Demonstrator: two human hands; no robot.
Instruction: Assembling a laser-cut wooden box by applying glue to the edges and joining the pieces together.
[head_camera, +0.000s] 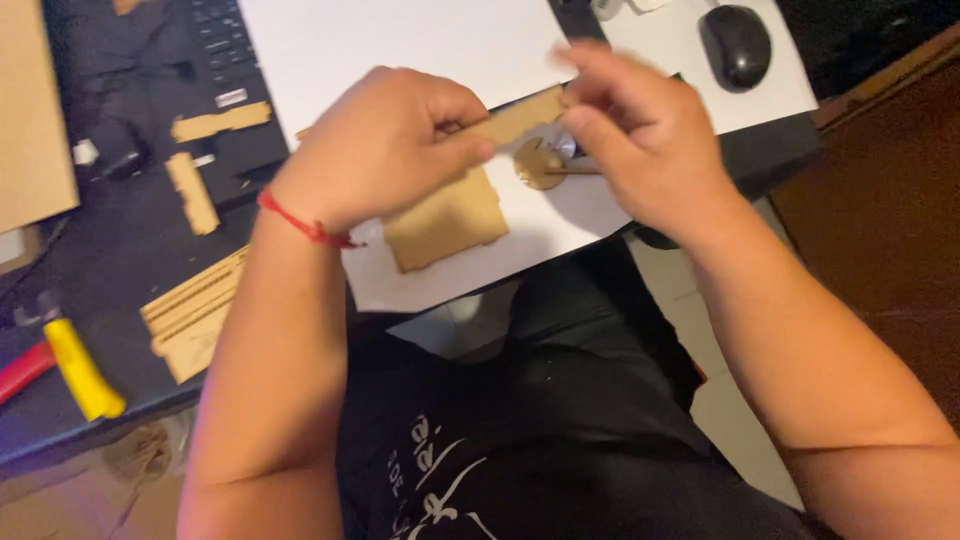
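Two hands: both are up over the white paper, close together in the middle of the desk.
Left hand: it is curled tight, and its thumb and fingers pinch the left end of a thin wooden strip.
Right hand: its fingers are bent and pinch the right end of the same strip; it looks a bit blurry.
Wooden strip: it is light brown, long and flat, held in the air between the two hands, with its right end tilted a little farther away.
Round wooden piece: a small disc just below the strip, near the right hand's fingers; a thin stick pokes out of it to the right. I cannot tell if a finger touches it.
Square wooden panel: it lies flat on the paper, just under the left hand, with bumpy edges.
Red string: it is tied around the left wrist.
Loose wooden bits: some lie on the dark desk, to the left of the hands.
Stack of wooden slats: near the desk's near edge, on the left.
Yellow handled tool: far left, near the edge, beside a red handle.
Black mouse: far right, on white paper.
Keyboard: far left, dark.
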